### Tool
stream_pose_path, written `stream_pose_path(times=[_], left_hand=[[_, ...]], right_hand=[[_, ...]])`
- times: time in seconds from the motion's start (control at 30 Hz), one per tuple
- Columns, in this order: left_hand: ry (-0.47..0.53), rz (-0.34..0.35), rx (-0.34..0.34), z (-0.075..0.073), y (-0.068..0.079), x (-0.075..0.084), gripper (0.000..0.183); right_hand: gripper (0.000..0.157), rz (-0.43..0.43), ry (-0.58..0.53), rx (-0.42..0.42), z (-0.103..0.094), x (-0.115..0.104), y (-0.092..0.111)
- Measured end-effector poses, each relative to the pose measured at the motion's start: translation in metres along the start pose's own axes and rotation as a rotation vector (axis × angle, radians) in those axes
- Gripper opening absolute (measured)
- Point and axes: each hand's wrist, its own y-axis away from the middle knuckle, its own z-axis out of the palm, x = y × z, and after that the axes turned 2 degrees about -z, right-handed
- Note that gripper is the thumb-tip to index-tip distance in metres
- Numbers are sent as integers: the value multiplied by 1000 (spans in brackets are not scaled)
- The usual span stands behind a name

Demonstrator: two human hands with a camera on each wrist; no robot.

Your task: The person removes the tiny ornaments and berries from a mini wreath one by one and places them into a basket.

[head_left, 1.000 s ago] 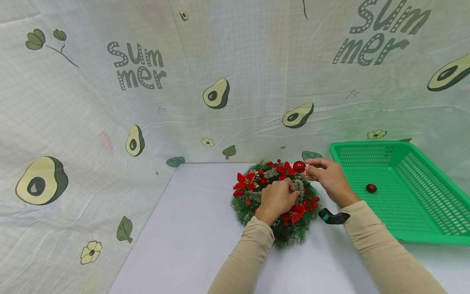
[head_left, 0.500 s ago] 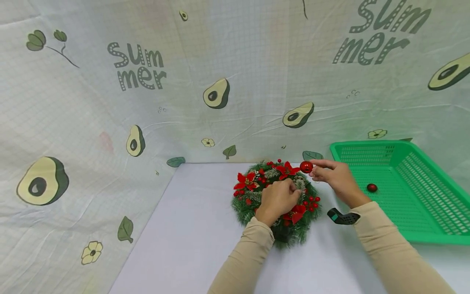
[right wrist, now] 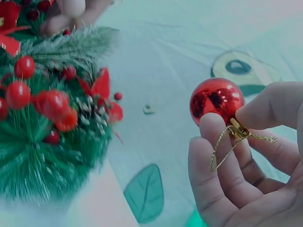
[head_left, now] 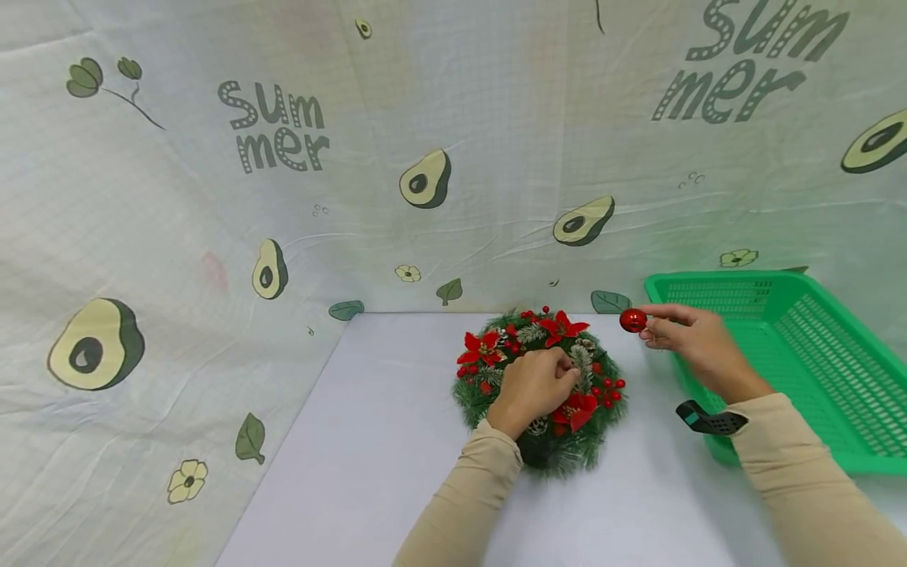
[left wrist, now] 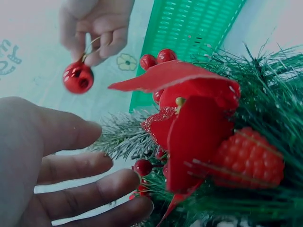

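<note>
A round green wreath point(head_left: 469, 402) with red poinsettias, berries and pine cones lies on the white table. My left hand point(head_left: 533, 390) is over its middle; in the left wrist view its fingers point(left wrist: 94, 189) are loosely bent beside a red poinsettia point(left wrist: 199, 137), with nothing between them and the thumb. To the right of the wreath, my right hand point(head_left: 697, 346) pinches a shiny red bauble point(head_left: 633, 320) in the air, apart from the greenery. The right wrist view shows the thumb and fingertips at its gold cap, where a gold string point(right wrist: 220, 150) hangs.
A green plastic basket point(head_left: 839, 339) stands at the right, partly behind the right hand and forearm. A patterned cloth point(head_left: 496, 142) hangs behind and to the left of the table point(head_left: 368, 409).
My right hand has moved right with the bauble, from the wreath's edge toward the basket, now covering the dark red ball in it. The left hand stays over the wreath; the head view shifts slightly.
</note>
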Motion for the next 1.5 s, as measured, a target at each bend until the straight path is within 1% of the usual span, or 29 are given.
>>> stream_pose_path(times=[0.1, 0.23, 0.4, 0.57, 0.73, 0.87, 1.03, 1.1, 1.13, 1.27, 1.33, 1.5], left_hand=[[-23, 23, -7, -1, 1, -2, 22], [-36, 55, 10, -2, 2, -3, 21], [-26, 91, 43, -2, 3, -8, 19], [-6, 119, 92, -7, 3, -14, 19], [9, 122, 101, -11, 2, -18, 17], [-1, 119, 97, -13, 2, -23, 18], [-7, 117, 108, -16, 2, -32, 18], [-5, 114, 110, -17, 2, -36, 17], [-2, 112, 109, -18, 2, -38, 17], [-8, 95, 112, -20, 1, -44, 16], [-11, 90, 112, -21, 1, -46, 17], [-23, 71, 110, -21, 0, -53, 17]], right_hand=[[38, -5, -43, 13, -9, 2, 4], [33, -8, -96, 25, -20, 3, 9], [35, 4, -72, 35, -31, 2, 12], [36, 29, 31, 56, -41, 3, 13], [34, 47, 89, 73, -48, 4, 15], [33, 57, 135, 66, -54, 3, 20], [32, 112, 201, 43, -61, 5, 24], [28, 118, 195, 36, -65, 7, 26], [26, 111, 161, 36, -66, 8, 26], [19, 81, 97, 33, -76, 11, 29], [19, 84, 104, 33, -81, 13, 31], [18, 129, 188, 23, -94, 18, 35]])
